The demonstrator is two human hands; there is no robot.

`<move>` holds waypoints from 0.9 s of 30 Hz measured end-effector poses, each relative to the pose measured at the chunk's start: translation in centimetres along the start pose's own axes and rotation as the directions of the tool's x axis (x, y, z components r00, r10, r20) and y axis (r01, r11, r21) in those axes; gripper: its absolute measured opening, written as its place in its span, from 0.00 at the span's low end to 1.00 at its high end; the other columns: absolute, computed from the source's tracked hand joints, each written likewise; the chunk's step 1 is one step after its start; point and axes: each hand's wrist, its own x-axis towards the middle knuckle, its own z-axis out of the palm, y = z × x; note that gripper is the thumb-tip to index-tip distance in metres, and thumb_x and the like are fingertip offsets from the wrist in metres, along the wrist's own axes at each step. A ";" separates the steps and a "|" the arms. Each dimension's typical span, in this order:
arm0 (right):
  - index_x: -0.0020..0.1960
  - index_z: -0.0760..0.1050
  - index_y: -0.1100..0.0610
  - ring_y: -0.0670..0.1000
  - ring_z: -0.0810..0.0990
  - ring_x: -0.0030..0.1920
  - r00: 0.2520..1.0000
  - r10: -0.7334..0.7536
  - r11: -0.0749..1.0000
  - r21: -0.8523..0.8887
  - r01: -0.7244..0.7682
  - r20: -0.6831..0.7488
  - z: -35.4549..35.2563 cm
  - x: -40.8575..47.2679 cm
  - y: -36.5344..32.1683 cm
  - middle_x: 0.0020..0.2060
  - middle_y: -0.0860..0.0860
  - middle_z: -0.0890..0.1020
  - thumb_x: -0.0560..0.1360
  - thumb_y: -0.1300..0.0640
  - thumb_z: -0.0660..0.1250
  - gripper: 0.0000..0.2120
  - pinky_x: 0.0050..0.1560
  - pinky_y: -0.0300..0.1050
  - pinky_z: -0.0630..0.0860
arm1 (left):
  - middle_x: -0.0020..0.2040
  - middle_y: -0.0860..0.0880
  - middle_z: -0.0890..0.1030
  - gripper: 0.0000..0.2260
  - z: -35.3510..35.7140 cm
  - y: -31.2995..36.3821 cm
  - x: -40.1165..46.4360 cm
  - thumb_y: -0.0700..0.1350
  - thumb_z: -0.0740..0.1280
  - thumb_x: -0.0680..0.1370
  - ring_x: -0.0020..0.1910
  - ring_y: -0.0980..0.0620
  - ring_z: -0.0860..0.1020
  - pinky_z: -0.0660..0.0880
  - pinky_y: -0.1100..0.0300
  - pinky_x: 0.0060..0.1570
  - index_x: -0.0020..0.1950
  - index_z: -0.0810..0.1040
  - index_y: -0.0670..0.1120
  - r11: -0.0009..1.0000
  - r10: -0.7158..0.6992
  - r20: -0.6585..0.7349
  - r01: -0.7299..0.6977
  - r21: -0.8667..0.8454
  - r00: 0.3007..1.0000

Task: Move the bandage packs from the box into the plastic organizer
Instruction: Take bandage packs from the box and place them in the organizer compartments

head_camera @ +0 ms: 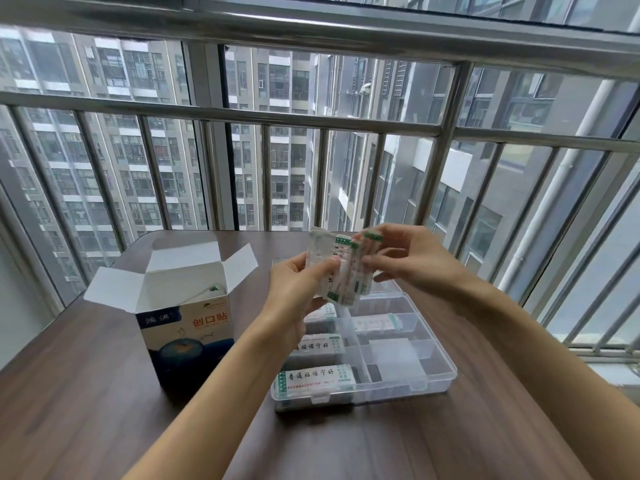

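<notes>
Both hands meet above the organizer: the left hand [294, 292] grips a bundle of bandage packs [341, 268] from below, while the right hand [408, 258] pinches the bundle's top edge. At far left on the dark wood-grain table [86, 393] stands the open box [183, 306], flaps up. Just right of it lies the clear plastic organizer [429, 372], with packs already in several compartments. Behind, a steel railing [242, 116] fronts grey apartment towers [104, 150].
</notes>
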 end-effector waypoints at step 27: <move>0.51 0.74 0.56 0.51 0.81 0.46 0.903 0.266 0.962 0.148 -0.229 -0.337 0.5 -1.9 4.0 0.46 0.56 0.81 0.75 0.69 0.63 0.10 0.47 0.43 0.81 | 0.47 0.51 0.84 0.08 -1.0 0.7 0.6 0.40 0.62 0.80 0.44 0.58 0.82 0.79 0.60 0.44 0.49 0.81 0.45 1.000 -0.017 0.025 0.016 0.026 1.000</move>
